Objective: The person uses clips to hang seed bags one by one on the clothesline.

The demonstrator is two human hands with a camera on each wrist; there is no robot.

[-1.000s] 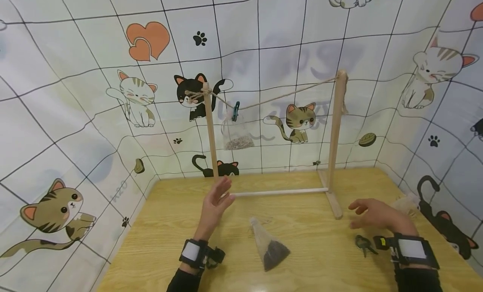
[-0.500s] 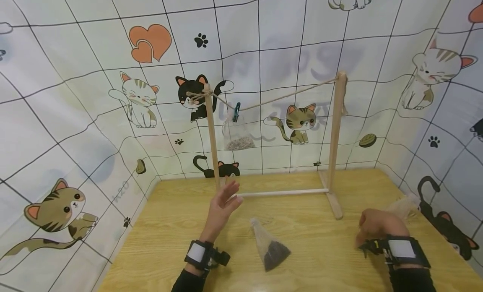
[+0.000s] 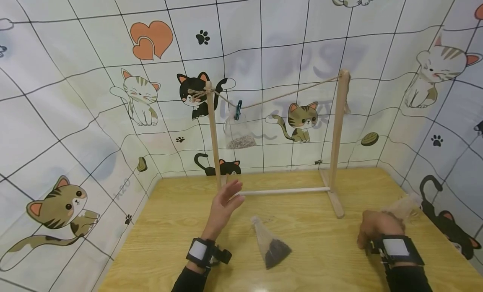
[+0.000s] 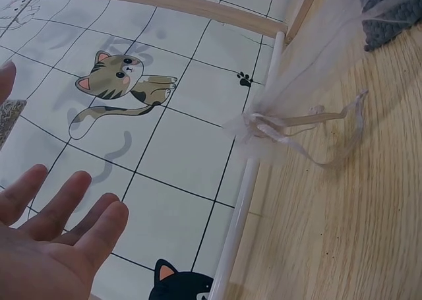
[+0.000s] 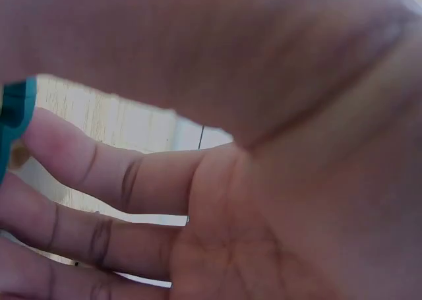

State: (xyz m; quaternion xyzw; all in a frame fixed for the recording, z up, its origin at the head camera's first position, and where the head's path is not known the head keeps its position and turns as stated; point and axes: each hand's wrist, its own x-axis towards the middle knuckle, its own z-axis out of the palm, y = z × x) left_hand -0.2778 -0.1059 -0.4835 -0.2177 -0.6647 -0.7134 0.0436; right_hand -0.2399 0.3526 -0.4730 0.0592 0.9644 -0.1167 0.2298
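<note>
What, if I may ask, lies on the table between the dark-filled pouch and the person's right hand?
The head view shows only bare table between the pouch and the right hand; nothing else lies in that stretch.

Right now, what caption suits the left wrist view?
Outstretched left hand near a sheer bag on a wood-grain table.

A frame (image 3: pixel 337 141) stands toward the table's (image 3: pixel 313 252) back edge, a hanging bag (image 3: pixel 241 141) on its left; a front bag (image 3: pixel 272 246) lies before it, a side bag (image 3: pixel 403 207) rightward.
</note>
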